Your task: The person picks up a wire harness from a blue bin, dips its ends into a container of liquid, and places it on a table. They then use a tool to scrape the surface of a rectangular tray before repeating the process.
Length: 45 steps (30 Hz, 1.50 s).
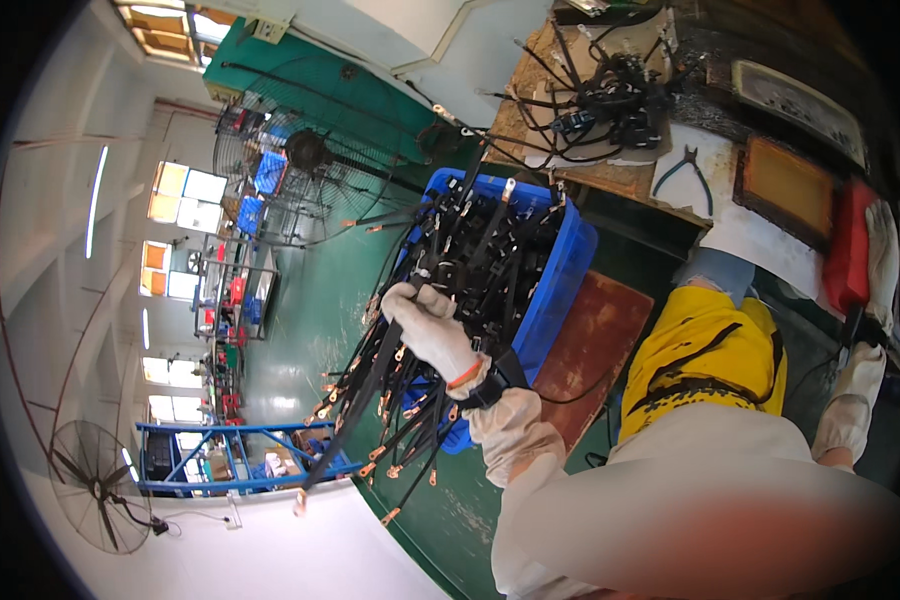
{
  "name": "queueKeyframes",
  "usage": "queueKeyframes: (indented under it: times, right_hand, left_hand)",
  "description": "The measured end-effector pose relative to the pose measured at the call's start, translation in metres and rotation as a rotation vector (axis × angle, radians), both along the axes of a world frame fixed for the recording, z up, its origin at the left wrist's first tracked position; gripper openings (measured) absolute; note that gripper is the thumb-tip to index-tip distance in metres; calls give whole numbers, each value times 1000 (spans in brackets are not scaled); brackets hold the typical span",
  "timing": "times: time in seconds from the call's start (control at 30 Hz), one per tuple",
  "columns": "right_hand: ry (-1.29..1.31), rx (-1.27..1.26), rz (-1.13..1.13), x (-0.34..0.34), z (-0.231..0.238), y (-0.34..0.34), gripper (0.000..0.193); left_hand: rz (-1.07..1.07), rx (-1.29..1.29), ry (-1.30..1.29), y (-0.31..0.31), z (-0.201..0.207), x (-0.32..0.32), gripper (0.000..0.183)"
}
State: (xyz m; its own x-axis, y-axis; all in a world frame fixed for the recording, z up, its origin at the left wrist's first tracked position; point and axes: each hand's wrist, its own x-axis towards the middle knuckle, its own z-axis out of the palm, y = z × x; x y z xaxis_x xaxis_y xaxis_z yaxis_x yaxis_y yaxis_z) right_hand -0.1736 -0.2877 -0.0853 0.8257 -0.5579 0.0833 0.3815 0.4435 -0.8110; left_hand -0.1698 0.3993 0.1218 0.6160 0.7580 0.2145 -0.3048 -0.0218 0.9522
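My left hand [430,330], in a white glove, is closed around a thick black cable [365,390] with a lug at its lower end. It is over a blue plastic crate [560,290] heaped with black cables [490,250]. Many of their copper-coloured lug ends hang out over the crate's side. At the far right, my right hand [881,265], also gloved, is beside a red object [849,246] at the workbench [770,245]. Its fingers are too edge-on to make out, so whether it grips the red object is unclear.
On the bench lie a tangle of black cables [620,105], pliers [690,178] and a wooden-framed tray [785,190]. A reddish-brown board [595,340] is between the crate and my yellow apron [710,350]. Beyond the crate stand a large fan [310,150] and a blue rack [240,455].
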Motion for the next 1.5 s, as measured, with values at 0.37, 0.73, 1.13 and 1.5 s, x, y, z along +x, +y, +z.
queueKeyframes:
  times: [0.37, 0.73, 1.13, 1.5]
  right_hand:
    - [128, -1122, 87, -30, 112, 203, 21]
    - [-98, -461, 440, -53, 103, 299, 74]
    - [488, -1387, 155, -130, 100, 164, 21]
    - [832, -1575, -385, -80, 143, -36, 19]
  left_hand:
    - [-929, 104, -77, -121, 3, -17, 29]
    - [-1558, -511, 14, -227, -40, -35, 29]
    - [-1465, -625, 286, -190, -102, -25, 42]
    - [-1345, -182, 616, -173, -199, -14, 43]
